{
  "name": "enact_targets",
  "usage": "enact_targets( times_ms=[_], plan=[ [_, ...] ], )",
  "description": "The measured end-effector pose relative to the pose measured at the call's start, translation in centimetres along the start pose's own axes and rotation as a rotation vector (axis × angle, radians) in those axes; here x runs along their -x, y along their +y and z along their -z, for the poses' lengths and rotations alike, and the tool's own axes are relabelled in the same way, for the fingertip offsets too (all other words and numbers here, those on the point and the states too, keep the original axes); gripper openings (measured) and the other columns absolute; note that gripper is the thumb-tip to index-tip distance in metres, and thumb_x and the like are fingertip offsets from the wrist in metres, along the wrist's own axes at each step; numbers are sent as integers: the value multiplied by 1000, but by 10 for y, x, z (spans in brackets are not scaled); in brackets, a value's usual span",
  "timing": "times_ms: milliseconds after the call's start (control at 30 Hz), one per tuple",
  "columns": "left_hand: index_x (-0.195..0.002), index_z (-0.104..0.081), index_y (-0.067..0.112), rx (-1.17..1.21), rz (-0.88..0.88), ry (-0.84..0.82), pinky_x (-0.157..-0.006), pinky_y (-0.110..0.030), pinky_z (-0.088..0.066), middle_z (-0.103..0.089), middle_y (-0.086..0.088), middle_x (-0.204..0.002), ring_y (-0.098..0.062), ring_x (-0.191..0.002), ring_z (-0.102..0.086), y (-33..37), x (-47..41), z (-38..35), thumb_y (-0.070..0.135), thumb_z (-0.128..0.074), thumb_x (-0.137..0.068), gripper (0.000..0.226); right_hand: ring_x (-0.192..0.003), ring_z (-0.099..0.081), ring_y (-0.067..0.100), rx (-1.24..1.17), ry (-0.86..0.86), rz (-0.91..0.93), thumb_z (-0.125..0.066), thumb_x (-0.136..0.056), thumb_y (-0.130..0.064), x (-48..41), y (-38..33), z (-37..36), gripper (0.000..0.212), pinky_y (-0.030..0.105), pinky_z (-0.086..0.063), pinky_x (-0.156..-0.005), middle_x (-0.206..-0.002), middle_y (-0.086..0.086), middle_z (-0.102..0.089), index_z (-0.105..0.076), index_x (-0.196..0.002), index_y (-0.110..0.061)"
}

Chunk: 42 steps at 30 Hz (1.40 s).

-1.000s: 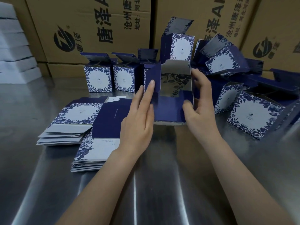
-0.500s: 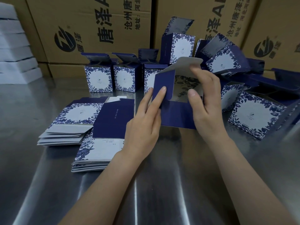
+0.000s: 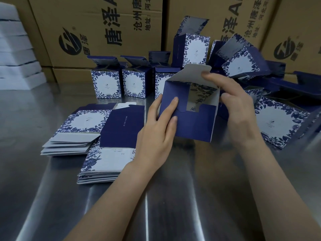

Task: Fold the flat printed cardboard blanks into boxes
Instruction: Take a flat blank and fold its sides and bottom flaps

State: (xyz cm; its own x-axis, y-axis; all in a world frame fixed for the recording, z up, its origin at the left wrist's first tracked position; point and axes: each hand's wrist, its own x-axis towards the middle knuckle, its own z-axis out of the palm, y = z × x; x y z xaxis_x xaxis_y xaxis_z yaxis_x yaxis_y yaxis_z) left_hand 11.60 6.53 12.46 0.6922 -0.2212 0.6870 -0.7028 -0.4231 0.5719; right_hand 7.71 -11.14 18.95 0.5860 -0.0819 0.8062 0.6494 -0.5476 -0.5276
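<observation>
Navy card took shape at the centre of the frame, where a worker's left hand (image 3: 156,134) lay with fingers straight and close together, pressing a side flap (image 3: 171,96) inward on a half-formed box (image 3: 192,124). Just right of it, the right hand (image 3: 238,108) curled round the box's far wall, one fingertip hooked on the white-backed top flap (image 3: 192,72), which stood raised above the open end. That end was tilted toward the camera, with floral print showing inside. Whether the box rested on the steel table (image 3: 52,197) or hung just over it could not be told.

By the look of the flaps, the closing of one end was the step in hand: the side flap was nearly down and the top flap not yet folded. The next move would likely call for the right hand to bring the top flap over and tuck its tongue in, while the left held the side flap flat against springing back.

Left of centre, two fanned stacks of flat blanks (image 3: 78,129) lay on the table. Behind them, finished boxes (image 3: 106,84) stood in a row with lids open, and more lay tumbled at right. Brown shipping cartons (image 3: 104,32) filled the upper frame.
</observation>
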Motion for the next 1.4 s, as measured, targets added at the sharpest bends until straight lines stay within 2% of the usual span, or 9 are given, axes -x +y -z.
enact_targets(
  times_ms=[300,433,600,767,900,1033,1133,1267,1400],
  plan=[
    [-133,-57,38,115,65,119,-82,-16,-39,-43,5,-149,11,-116,-41,-1,-2,-1,27,-38,-99,40,-122,-52,19,174,-53,94,-40,-92,3,0,-3,1,50,46,-39,-106,-124,-8,-58,-54,-126,-31],
    [-133,-58,33,112,78,125,-90,-28,-44,-50,3,-141,-8,-123,-50,1,-3,1,25,-39,-99,40,-114,-51,22,251,-75,160,-51,-93,-1,1,0,1,48,42,-41,-101,-121,-3,-56,-50,-131,-30],
    [-138,-53,30,117,82,153,-89,-26,-43,-53,7,-139,-10,-122,-51,3,-4,2,26,-42,-98,41,-125,-45,23,262,-68,179,-58,-89,1,5,7,-8,52,37,-36,-108,-134,5,-52,-48,-134,-23],
    [-144,-44,33,318,244,230,-95,-42,-51,-55,23,-133,-12,-115,-61,6,-5,6,30,-51,-93,52,-133,-41,20,-47,137,-36,-68,-82,-2,9,11,-26,54,44,-45,-104,-140,8,-42,-47,-122,-30],
    [-137,-53,33,468,327,238,-93,-46,-54,-66,1,-125,-20,-108,-66,9,-7,6,28,-57,-89,48,-132,-46,17,-360,279,-340,-67,-88,0,11,17,-39,52,42,-43,-109,-141,8,-47,-47,-134,-14],
    [-134,-57,27,503,333,286,-91,-27,-52,-66,1,-121,-4,-98,-62,11,-8,7,11,-64,-93,45,-117,-60,6,-522,197,-422,-59,-95,-4,14,20,-43,50,25,-52,-93,-131,-10,-62,-49,-141,-21],
    [-130,-60,27,517,329,357,-82,-12,-44,-58,8,-107,5,-85,-56,12,-13,10,13,-66,-93,40,-122,-58,8,-566,178,-429,-58,-95,-3,15,20,-44,51,30,-50,-101,-135,-10,-60,-49,-142,-23],
    [-116,-67,28,550,350,433,-82,-10,-44,-61,5,-103,6,-86,-59,12,-18,14,16,-70,-91,28,-123,-57,10,-549,183,-405,-55,-94,4,16,18,-48,49,31,-46,-105,-135,-2,-60,-51,-139,-15],
    [-106,-71,27,524,337,470,-80,-8,-43,-64,5,-97,7,-85,-60,16,-17,14,14,-72,-88,22,-104,-60,4,-534,214,-368,-53,-94,4,17,16,-49,31,21,-48,-91,-113,-6,-63,-55,-122,-11]
  ],
)
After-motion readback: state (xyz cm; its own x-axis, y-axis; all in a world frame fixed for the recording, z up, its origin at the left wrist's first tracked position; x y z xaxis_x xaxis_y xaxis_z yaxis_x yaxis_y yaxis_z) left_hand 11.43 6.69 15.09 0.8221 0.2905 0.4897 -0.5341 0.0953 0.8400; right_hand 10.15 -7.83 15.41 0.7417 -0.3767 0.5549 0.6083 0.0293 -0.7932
